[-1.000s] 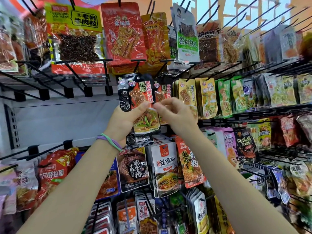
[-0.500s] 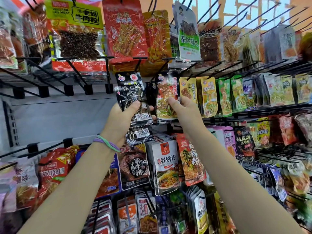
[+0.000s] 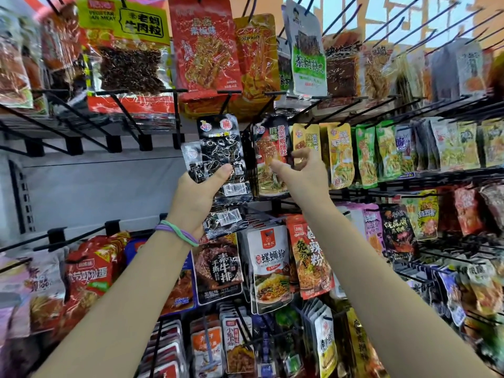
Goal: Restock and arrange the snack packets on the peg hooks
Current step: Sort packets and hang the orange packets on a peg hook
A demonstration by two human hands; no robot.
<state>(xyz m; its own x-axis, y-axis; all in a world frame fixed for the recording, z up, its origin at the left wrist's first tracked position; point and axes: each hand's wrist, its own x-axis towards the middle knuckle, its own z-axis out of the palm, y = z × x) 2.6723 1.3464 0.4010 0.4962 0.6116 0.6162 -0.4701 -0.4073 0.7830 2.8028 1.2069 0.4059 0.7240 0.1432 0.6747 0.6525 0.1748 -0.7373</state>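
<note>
A peg rack [image 3: 409, 184] of hanging packets fills the frame. At centre, the left hand [image 3: 199, 192] grips a stack of black snack packets [image 3: 221, 156], thumb across them. Just right, the right hand [image 3: 302, 173] hovers, fingers loosely spread, before a hanging red-and-black packet [image 3: 270, 148], holding nothing.

close head view, facing peg hooks [image 3: 338, 110]

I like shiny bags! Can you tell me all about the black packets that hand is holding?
The black packets are glossy plastic with white scribbly drawings, round red and blue badges on top and white barcode labels low down. They form an upright stack, backs facing us. The left hand grips them, thumb across the front, near the hooks.
</note>
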